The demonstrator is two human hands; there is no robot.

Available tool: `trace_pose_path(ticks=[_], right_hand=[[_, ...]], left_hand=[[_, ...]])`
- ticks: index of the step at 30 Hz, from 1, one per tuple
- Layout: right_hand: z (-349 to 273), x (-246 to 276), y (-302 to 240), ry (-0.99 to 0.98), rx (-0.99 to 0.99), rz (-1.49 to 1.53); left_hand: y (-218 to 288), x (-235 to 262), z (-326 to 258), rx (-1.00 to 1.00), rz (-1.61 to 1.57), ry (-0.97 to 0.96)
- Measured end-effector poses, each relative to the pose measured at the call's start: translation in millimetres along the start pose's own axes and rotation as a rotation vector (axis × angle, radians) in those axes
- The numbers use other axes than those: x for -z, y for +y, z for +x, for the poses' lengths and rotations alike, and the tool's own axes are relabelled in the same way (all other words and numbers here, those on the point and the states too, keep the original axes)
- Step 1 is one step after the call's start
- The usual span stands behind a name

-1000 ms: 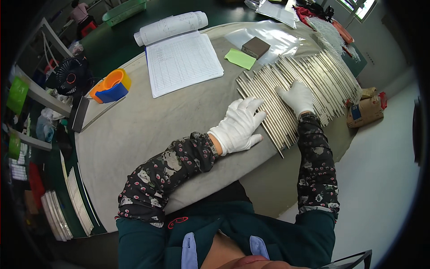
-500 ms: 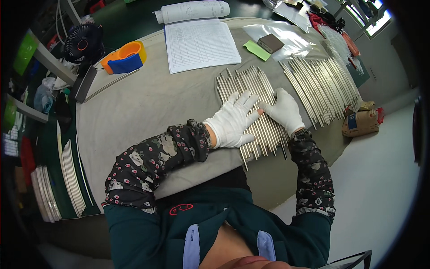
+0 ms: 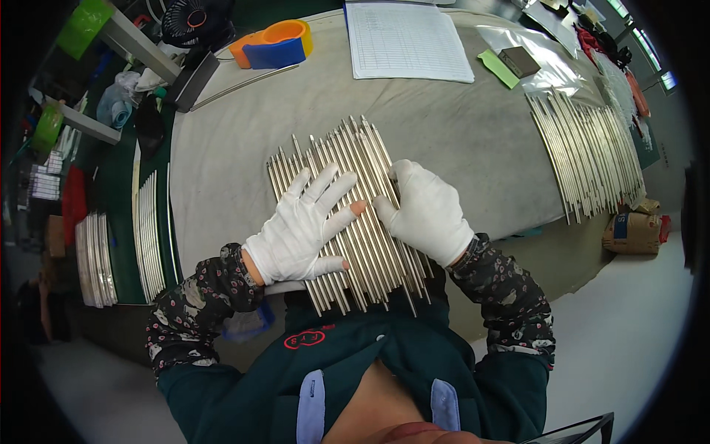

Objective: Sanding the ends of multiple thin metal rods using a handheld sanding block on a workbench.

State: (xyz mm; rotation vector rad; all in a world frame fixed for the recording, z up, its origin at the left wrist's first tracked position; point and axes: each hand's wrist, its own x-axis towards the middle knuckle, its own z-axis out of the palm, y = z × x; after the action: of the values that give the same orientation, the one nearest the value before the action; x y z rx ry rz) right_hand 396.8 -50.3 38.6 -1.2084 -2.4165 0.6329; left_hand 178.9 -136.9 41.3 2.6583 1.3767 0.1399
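rods: a loose, flat layer of thin silvery rods [image 3: 366, 251] lies before the body on the cloth-covered worktop [image 3: 473, 140], tips uneven, near ends jutting past the front edge.
left hand: the gloved left hand [image 3: 285, 240] rests open on the layer, fingers spread, two fingertips uncovered.
right hand: the gloved right hand [image 3: 430, 214] sits at the layer's right side, fingers bent; its underside is hidden, so i cannot tell whether it grips any.
second batch: more rods [image 3: 592, 159] lie well apart, over at the right.
far side: a gridded sheet [image 3: 407, 44], and a dark block [image 3: 520, 62] beside a green note [image 3: 499, 69].
roll risk: round rods could slip off the front edge, given the overhang and any push toward the body.
crossing risk: uneven pressure from the flat palm might let rods ride over each other.
pinch risk: bare fingertips could get nipped between shifting rods.
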Motion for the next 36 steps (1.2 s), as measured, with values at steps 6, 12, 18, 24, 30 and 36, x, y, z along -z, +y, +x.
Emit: trace_pose_path(ticks=[6,12,18,24,30,36], right_hand=[[5,17,36,-0.008,-0.115,-0.097],[3,46,75,0.046,-0.198,-0.019],[-4,47,94,0.107,-0.221,0.105],[-9,51,94,0.142,-0.189,-0.114],[-18,34,59,0.078,-0.105,-0.066],[-19,53,75,0.024,-0.166,0.035]], left_hand=[[3,3,29,0.047,0.036,-0.071],[14,3,77,-0.005,0.041,-0.076],[20,-15,108,-0.124,0.018,0.059],[10,1,64,-0.13,-0.004,-0.121],[-3,-5,56,-0.123,-0.087,-0.006],[7,-10,115,-0.249,0.056,-0.025]])
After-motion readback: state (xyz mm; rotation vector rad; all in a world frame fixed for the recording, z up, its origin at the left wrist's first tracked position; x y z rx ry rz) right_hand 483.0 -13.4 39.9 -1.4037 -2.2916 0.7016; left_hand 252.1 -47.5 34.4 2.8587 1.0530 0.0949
